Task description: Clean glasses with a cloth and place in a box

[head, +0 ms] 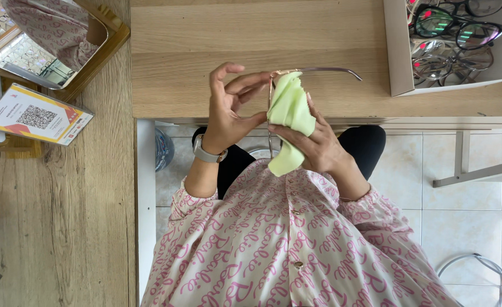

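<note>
My left hand (228, 111), with a watch on the wrist, pinches the rim of a thin-framed pair of glasses (313, 70) between thumb and fingers. One temple arm sticks out to the right over the wooden desk. My right hand (313, 142) presses a light green cleaning cloth (289, 113) against the lens, wrapped around the frame's front. The cloth's tail hangs down toward my pink patterned shirt. The lens itself is hidden by the cloth.
A cardboard box (396, 57) holding several pairs of glasses sits at the desk's (205, 34) top right. A framed mirror (100, 48) and a printed card (35, 116) stand on the left counter. Tiled floor and metal legs lie to the right.
</note>
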